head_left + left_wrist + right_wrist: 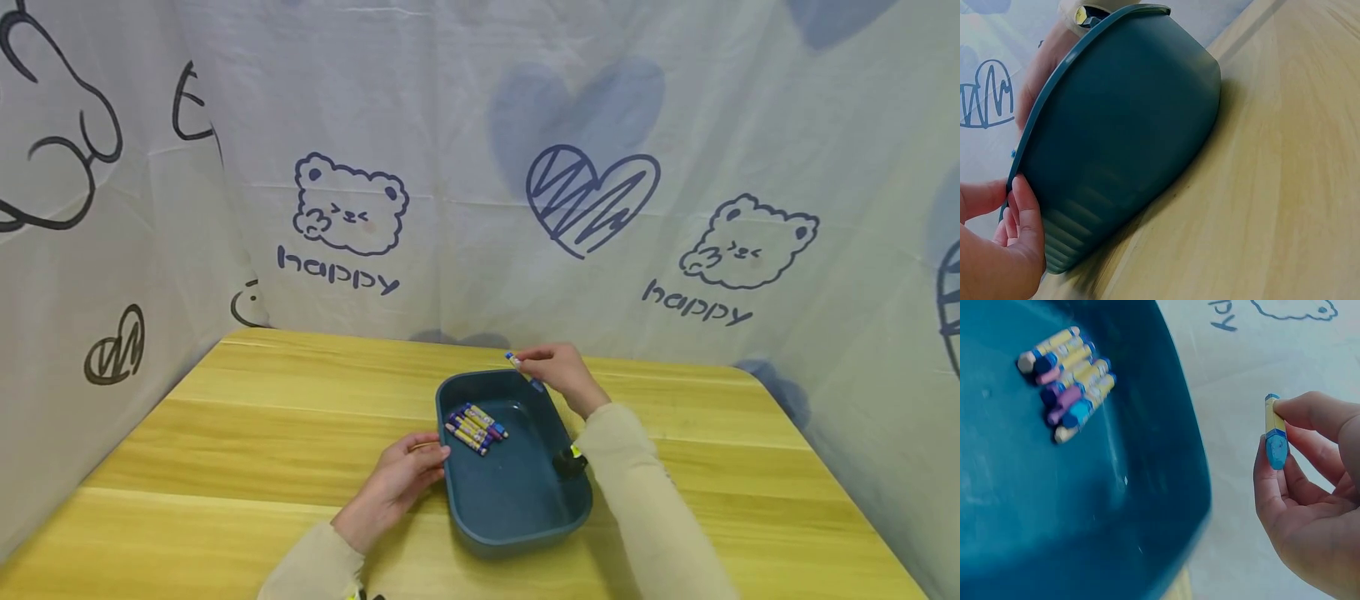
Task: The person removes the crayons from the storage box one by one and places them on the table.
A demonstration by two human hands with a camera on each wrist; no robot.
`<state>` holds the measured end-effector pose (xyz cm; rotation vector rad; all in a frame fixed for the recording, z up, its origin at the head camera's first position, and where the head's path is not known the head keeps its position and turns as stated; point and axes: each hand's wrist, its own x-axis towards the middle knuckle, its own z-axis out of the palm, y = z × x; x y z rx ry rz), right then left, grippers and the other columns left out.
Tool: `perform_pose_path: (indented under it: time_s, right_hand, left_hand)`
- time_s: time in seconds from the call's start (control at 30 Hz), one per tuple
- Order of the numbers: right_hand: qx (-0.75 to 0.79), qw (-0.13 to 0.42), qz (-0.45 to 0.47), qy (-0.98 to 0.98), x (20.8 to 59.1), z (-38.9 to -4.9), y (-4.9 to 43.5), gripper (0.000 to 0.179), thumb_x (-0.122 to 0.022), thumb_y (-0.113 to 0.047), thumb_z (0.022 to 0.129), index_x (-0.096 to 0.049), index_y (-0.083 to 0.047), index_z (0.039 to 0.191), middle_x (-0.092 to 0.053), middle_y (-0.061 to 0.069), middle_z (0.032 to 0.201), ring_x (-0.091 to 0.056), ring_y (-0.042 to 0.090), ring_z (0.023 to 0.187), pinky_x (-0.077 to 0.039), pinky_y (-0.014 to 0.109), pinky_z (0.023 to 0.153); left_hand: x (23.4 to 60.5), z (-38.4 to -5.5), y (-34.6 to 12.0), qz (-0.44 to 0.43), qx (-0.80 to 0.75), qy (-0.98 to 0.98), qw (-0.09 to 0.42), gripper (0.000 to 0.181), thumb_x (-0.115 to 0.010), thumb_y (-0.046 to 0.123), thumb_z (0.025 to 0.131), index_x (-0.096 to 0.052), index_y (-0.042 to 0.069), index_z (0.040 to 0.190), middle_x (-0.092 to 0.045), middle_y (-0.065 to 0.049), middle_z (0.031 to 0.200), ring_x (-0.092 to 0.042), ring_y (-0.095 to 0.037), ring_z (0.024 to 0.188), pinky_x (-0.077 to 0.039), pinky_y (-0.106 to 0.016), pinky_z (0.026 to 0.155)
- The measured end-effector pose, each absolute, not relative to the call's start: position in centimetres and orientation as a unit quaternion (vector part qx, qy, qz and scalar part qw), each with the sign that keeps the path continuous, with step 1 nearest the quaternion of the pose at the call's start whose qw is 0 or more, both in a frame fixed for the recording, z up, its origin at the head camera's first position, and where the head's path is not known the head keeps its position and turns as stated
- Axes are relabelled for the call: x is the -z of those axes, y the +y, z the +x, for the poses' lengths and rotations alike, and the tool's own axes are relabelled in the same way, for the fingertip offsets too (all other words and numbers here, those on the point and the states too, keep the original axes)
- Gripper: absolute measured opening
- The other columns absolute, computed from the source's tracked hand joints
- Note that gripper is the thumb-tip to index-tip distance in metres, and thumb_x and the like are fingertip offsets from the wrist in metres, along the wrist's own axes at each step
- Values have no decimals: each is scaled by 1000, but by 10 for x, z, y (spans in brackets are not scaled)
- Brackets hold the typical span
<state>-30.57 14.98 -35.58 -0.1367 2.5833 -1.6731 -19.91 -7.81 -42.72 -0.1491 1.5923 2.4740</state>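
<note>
A dark teal plastic basin (pixel 510 496) stands on the table, with several crayons (pixel 472 432) in yellow wrappers lying side by side at its left inside. My left hand (pixel 408 471) holds the basin's left rim. Thumb and fingers pinch that rim in the left wrist view, the fingers (pixel 1030 215) against the outer wall. Above the basin's far right corner, my right hand (pixel 564 379) grips one light blue crayon. Its blue tip and yellow wrapper show in the right wrist view, where the crayon (pixel 1276 450) sits between thumb and fingers, apart from the others.
Under the basin is a yellow wood-grain table (pixel 247 433). A white cloth (pixel 465 283) printed with hearts and bear faces hangs behind the table and along both sides. A black wrist device (pixel 570 463) on the right sleeve hides part of the basin's right rim.
</note>
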Motion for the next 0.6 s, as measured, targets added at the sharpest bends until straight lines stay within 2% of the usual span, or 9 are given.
perform_pose_path:
  time_s: [0.17,0.3,0.6]
  right_hand:
    - [539,32,-38,841,353,-305,168,27,-65,-10,91,-67,5,113,-66,16,110,-61,26,95,-50,39,87]
    - [534,27,-32,845,356,-305,184,28,-65,-11,92,-66,6,114,-65,18,112,-60,28,97,-50,38,87]
    - [533,25,-1,846,377,-295,221,30,-63,-12,93,-63,8,116,-64,18,113,-61,23,96,-50,37,88]
  left_hand:
    - [427,-198,-78,-48,-837,537,94,27,-53,-11,90,-42,-12,115,-58,-4,83,-57,-10,69,-51,-21,65]
    - [428,-199,-78,-48,-836,537,97,29,-53,-11,90,-41,-14,116,-58,-4,84,-57,-9,69,-51,-21,66]
    - [427,-200,-78,-48,-836,536,102,31,-54,-10,90,-40,-14,117,-58,-4,84,-57,-9,70,-51,-21,67]
